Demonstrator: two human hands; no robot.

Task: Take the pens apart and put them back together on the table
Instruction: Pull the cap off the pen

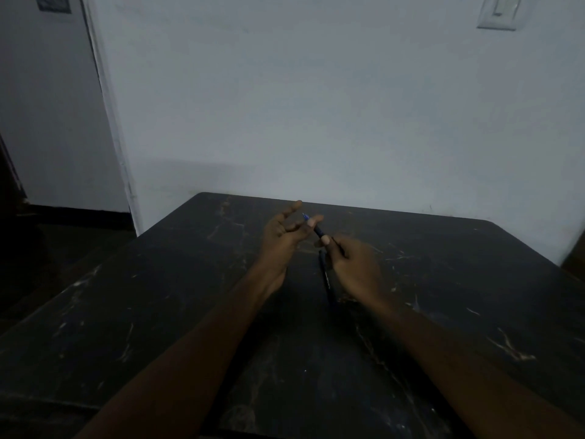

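A dark pen with a blue tip (316,229) is held in the air above the middle of the black table (158,296). My right hand (354,267) grips its lower end between thumb and fingers. My left hand (285,236) pinches the upper end near the blue tip with thumb and forefinger, its other fingers spread. A second dark pen (327,280) lies on the table between my wrists, pointing away from me, partly hidden under my right hand. The dim light hides finer detail of both pens.
The scratched black table reaches a pale wall (316,106) at its far edge. A door frame (107,106) stands at the left, and a light switch (500,11) sits high on the wall at the right. Dark floor lies left of the table.
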